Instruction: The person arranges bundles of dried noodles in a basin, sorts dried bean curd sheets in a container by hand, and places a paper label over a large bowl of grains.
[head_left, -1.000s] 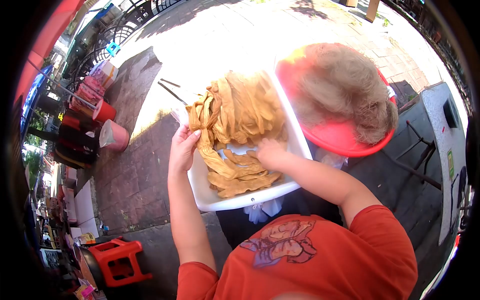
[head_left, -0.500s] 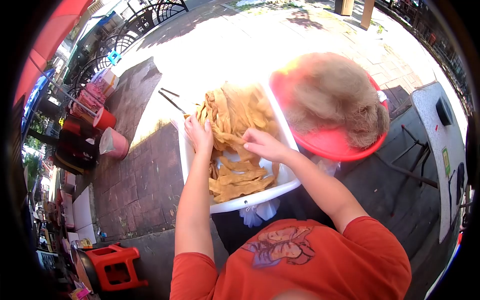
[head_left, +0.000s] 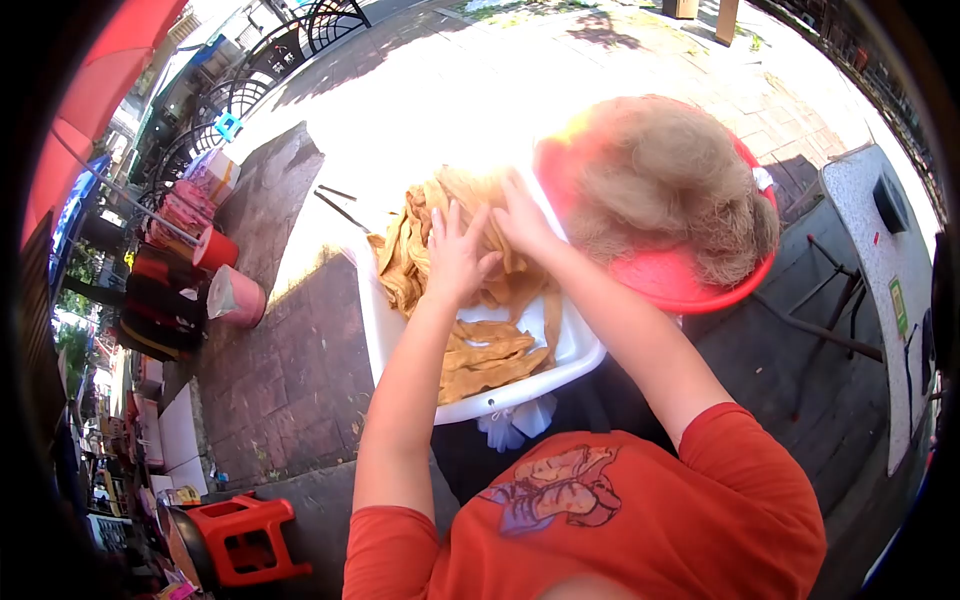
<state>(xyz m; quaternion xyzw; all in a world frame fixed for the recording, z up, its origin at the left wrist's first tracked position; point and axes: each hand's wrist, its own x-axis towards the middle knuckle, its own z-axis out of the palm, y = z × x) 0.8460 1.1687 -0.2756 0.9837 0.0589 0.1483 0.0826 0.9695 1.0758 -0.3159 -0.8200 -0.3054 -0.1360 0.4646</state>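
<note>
A white plastic basin [head_left: 372,330] in front of me holds a heap of limp, yellowish-brown strips [head_left: 405,255] with wrinkled surfaces. More of these strips lie flat in its near end. My left hand [head_left: 460,255] rests over the middle of the heap, fingers spread, with nothing seen in its grasp. Just to its right, my right hand [head_left: 525,220] reaches onto the far right part of the heap. Its fingers are stretched out and touch the strips, though glare washes out the fingertips.
Right of the white basin stands a red basin [head_left: 665,285] with a fluffy tan fibrous mass [head_left: 680,190]. A speckled table [head_left: 870,240] is farther right. A red stool [head_left: 245,540] sits at lower left; a pink bucket [head_left: 237,297] and a dark stick [head_left: 338,208] are left of the basin.
My left hand has moved right and in from the basin's left edge onto the heap, its fingers spreading. My right hand has moved away from me and opened from a pinch.
</note>
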